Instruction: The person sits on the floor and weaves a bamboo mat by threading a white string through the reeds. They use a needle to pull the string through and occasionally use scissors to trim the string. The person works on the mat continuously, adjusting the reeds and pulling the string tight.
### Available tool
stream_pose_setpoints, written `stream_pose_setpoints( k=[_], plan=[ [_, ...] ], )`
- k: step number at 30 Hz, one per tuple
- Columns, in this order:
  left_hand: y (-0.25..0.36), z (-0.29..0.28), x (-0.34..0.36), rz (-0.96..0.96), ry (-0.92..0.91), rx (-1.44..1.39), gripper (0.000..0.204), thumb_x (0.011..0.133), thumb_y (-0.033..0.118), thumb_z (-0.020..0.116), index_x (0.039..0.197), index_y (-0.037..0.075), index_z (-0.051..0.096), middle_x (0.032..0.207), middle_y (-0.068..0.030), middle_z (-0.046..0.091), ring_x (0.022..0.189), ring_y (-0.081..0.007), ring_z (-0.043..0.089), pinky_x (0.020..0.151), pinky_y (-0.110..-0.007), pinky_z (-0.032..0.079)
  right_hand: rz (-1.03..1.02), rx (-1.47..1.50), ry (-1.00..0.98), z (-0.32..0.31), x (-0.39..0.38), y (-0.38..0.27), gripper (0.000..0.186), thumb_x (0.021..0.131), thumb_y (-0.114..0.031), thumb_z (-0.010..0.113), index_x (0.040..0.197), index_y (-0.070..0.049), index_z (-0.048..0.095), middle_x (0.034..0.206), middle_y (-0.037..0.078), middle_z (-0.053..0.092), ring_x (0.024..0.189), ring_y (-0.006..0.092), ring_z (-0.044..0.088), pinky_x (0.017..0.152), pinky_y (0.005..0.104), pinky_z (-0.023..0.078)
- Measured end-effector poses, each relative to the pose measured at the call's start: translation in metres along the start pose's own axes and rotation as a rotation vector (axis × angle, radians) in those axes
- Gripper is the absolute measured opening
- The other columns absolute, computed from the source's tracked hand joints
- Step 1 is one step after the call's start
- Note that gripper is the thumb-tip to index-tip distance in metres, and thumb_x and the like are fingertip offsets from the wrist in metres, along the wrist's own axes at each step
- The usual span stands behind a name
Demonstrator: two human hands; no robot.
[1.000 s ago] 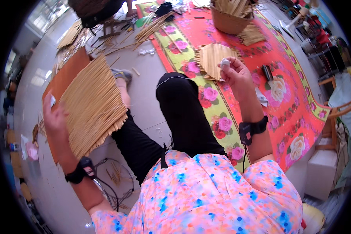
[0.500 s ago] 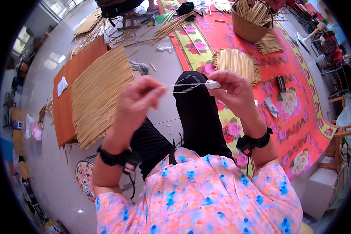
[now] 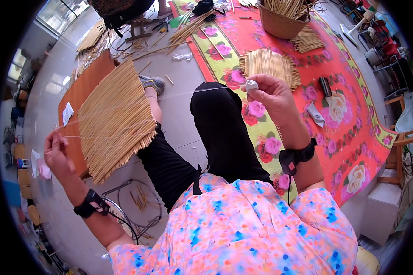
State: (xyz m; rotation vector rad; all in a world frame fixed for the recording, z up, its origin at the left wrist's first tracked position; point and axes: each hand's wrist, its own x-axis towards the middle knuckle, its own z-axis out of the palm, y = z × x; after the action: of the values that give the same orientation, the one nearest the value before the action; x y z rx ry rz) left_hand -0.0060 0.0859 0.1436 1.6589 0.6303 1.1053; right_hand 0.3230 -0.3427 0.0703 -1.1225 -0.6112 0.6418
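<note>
- The left hand point(image 3: 57, 153) has swung out left from the middle, fingers pinched on the thin white thread point(image 3: 170, 97), now drawn taut.
- The right hand point(image 3: 271, 97) stays raised, gripping the small white thread spool point(image 3: 251, 85) above the knee.
- The woven straw mat point(image 3: 114, 120) lies under the thread.

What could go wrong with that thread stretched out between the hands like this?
The thin thread runs taut from the small white spool in the right hand to the left hand; a hard pull might snap it or slip it from the fingertips. It also passes over the woven stick mat, whose protruding stick ends could snag it. Slack could tangle with the loose sticks on the floor.
</note>
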Motion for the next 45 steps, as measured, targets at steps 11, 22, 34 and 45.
stream_pose_setpoints(
  k=[11,22,34,45],
  plan=[
    [-0.024,-0.100,0.030,-0.113,0.370,0.093,0.008,0.088,0.013,0.060,0.088,0.005,0.061,0.069,0.0023,0.051,0.057,-0.0054,0.045,0.051,-0.016,0.039,0.044,0.443,0.208,-0.040,0.004,0.006,0.013,0.088,-0.007,0.057,0.100,-0.003,0.059,0.090,0.006,0.062,0.070,0.0097,0.056,0.067,0.0238,0.049],
    [-0.100,-0.169,0.060,-0.257,0.472,0.354,0.014,0.084,0.020,0.065,0.080,0.007,0.060,0.061,0.0036,0.050,0.047,-0.0049,0.046,0.043,-0.016,0.039,-0.037,0.315,0.492,-0.110,-0.009,0.004,0.013,0.084,-0.006,0.062,0.097,-0.004,0.059,0.088,0.004,0.065,0.068,0.0079,0.059,0.061,0.0220,0.050],
    [-0.077,-0.047,0.049,0.128,-0.110,1.357,0.038,0.086,0.025,0.056,0.118,0.005,0.053,0.102,-0.0180,0.061,0.089,-0.0305,0.060,0.071,-0.040,0.050,0.043,0.060,0.484,-0.080,-0.004,0.011,0.018,0.083,-0.011,0.065,0.099,-0.005,0.059,0.084,0.002,0.063,0.065,0.0063,0.056,0.057,0.0197,0.045],
    [-0.029,-0.018,-0.023,-0.040,0.040,1.153,0.023,0.086,0.025,0.059,0.095,0.005,0.066,0.075,-0.0064,0.067,0.066,-0.0129,0.063,0.062,-0.026,0.047,0.462,-0.499,0.456,-0.232,-0.054,0.173,0.023,0.082,-0.012,0.064,0.104,-0.005,0.061,0.071,-0.001,0.058,0.052,0.0041,0.047,0.043,0.0175,0.034]
  ],
)
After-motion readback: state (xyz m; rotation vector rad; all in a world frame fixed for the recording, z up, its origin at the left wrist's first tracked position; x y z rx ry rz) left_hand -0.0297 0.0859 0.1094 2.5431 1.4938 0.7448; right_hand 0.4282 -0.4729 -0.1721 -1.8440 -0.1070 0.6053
